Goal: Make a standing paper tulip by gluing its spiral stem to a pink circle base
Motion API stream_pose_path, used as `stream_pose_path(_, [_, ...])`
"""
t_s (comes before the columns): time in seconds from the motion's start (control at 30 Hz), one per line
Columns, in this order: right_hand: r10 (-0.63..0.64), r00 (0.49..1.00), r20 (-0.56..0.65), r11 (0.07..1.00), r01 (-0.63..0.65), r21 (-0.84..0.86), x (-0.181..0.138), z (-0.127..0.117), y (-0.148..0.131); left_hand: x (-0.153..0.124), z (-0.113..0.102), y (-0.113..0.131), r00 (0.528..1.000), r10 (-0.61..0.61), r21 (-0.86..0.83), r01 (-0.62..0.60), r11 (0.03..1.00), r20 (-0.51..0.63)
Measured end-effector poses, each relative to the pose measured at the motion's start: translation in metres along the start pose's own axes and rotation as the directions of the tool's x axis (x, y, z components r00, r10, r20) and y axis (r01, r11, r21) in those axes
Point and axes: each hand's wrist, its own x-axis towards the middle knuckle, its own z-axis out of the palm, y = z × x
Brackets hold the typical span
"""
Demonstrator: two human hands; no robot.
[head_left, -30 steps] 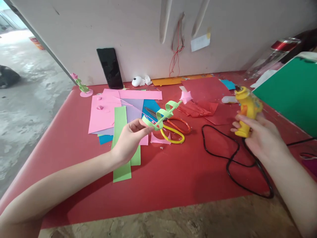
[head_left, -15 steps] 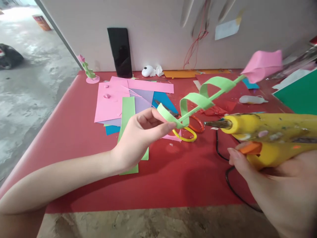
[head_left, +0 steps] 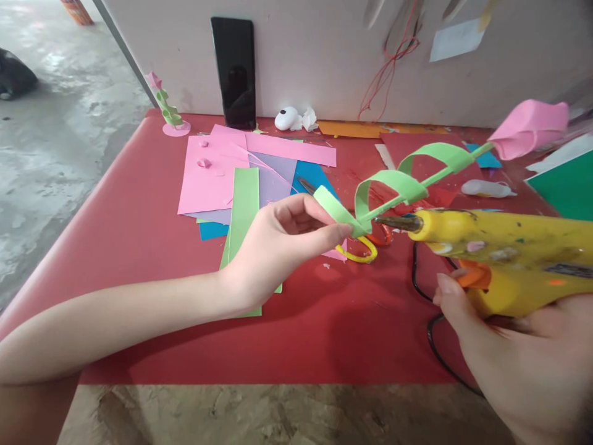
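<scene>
Between its thumb and fingers my left hand [head_left: 282, 253] pinches the lower end of a paper flower [head_left: 440, 176]. The flower has a pink bud at the upper right and a thin green stem with looped green strips along it. My right hand [head_left: 514, 352] is wrapped around a yellow hot glue gun [head_left: 504, 241], with the thumb near its orange trigger. The gun's metal nozzle points left, at the stem just right of my left fingertips; whether it touches cannot be made out. Scissors [head_left: 359, 251] with yellow and red handles lie behind the flower, partly hidden.
Pink sheets [head_left: 213, 179], green strips [head_left: 245, 198] and blue paper [head_left: 308, 173] lie on the red table [head_left: 152, 247]. Toward the back are a phone [head_left: 235, 74], a small finished flower [head_left: 169, 111] and a white bottle [head_left: 486, 188]. A black cord [head_left: 433, 340] trails below the glue gun.
The glue gun's nozzle and the flower's stem have come closer together. My left hand and the flower appear farther right, while the background has shifted slightly up in view.
</scene>
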Motion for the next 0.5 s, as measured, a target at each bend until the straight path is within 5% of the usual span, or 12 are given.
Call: stream_pose_path(0.5, [-0.035, 0.999, 0.008, 0.997, 0.035, -0.067, -0.003, -0.003, 0.012, -0.001, -0.001, -0.001, 1.000, 0.002, 0.017, -0.002, 1.000, -0.001])
